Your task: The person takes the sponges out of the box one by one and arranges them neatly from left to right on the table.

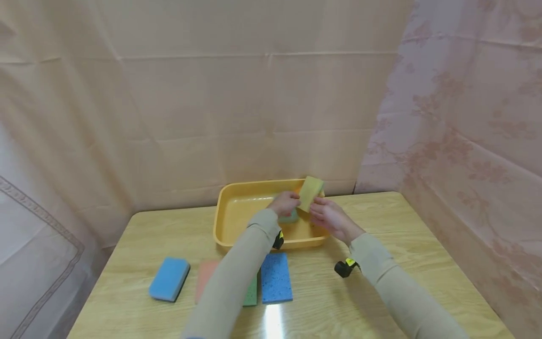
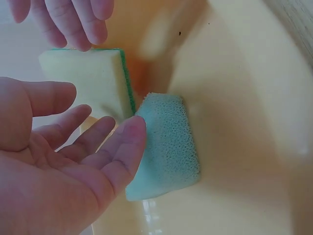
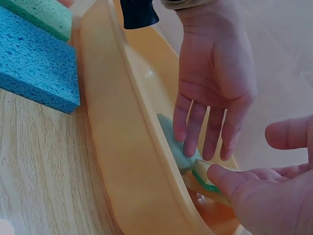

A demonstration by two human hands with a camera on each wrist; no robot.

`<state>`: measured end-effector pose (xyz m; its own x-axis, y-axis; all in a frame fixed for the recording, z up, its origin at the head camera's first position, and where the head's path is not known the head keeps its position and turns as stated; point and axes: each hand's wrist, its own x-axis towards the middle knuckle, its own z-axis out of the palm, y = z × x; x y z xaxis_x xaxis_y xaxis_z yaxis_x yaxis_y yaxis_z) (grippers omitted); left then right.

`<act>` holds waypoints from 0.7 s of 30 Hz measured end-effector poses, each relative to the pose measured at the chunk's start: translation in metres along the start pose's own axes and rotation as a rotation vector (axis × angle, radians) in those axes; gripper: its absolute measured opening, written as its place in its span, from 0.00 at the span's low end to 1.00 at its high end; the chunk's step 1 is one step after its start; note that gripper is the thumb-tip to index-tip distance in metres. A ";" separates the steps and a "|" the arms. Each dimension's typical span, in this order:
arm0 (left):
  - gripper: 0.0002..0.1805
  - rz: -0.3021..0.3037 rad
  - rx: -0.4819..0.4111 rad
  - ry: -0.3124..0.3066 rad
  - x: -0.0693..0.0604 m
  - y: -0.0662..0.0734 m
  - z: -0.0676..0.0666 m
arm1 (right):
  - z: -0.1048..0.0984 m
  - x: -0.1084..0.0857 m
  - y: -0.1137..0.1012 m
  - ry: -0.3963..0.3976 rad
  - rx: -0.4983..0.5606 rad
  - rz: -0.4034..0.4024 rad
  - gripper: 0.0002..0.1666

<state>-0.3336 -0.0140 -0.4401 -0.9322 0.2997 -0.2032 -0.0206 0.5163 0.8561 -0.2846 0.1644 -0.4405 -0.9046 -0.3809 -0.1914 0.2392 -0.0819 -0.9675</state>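
A yellow sponge with a green scouring side (image 1: pixel 310 192) leans at the right end of a yellow basin (image 1: pixel 237 212). Beside it in the basin lies a pale teal porous sponge (image 2: pixel 168 144). My left hand (image 1: pixel 285 204) is over the basin, left of the yellow sponge; in the left wrist view its fingers are loosely spread and the thumb stands apart. On the sponge's right is my right hand (image 1: pixel 332 217), fingers extended. In the right wrist view, one right fingertip (image 3: pixel 217 174) overlaps the yellow sponge's edge; whether it touches cannot be told.
In front of the basin lie a blue speckled sponge (image 1: pixel 276 278), a green sponge (image 1: pixel 251 292) and a pink sponge (image 1: pixel 205 275), the last two partly behind my left sleeve. A thicker blue sponge (image 1: pixel 169 278) sits farther left. Curtains hang behind the wooden table (image 1: pixel 364 301).
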 end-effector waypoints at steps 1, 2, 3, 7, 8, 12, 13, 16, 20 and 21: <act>0.23 -0.002 -0.003 -0.002 0.001 0.000 0.001 | 0.000 0.000 0.000 -0.003 0.001 0.002 0.37; 0.23 -0.007 -0.010 -0.002 0.003 0.000 0.003 | 0.000 0.000 0.000 -0.001 0.008 0.007 0.37; 0.23 -0.012 -0.011 0.002 0.004 -0.001 0.004 | 0.000 0.000 0.000 0.000 0.015 0.011 0.37; 0.24 -0.029 -0.034 0.046 0.007 -0.001 0.008 | -0.002 0.000 0.001 -0.008 0.019 0.015 0.36; 0.25 -0.032 -0.040 0.057 0.007 -0.001 0.008 | -0.002 0.001 0.001 -0.010 0.018 0.015 0.36; 0.25 -0.035 -0.047 0.092 0.009 -0.002 0.009 | -0.003 0.002 0.003 -0.009 0.032 0.016 0.36; 0.24 -0.033 -0.044 0.092 0.009 -0.002 0.009 | -0.003 0.002 0.003 -0.008 0.029 0.017 0.36; 0.24 -0.027 -0.025 0.085 0.014 -0.004 0.011 | -0.002 0.003 0.005 0.004 0.031 0.022 0.37; 0.24 -0.005 0.017 0.090 0.015 -0.006 0.012 | -0.003 0.005 0.009 0.015 0.016 0.030 0.37; 0.24 0.000 0.026 0.094 0.016 -0.006 0.013 | -0.003 0.005 0.009 0.016 0.011 0.030 0.37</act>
<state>-0.3434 -0.0023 -0.4544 -0.9620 0.2239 -0.1564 -0.0121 0.5372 0.8434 -0.2877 0.1641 -0.4510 -0.9025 -0.3683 -0.2234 0.2703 -0.0805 -0.9594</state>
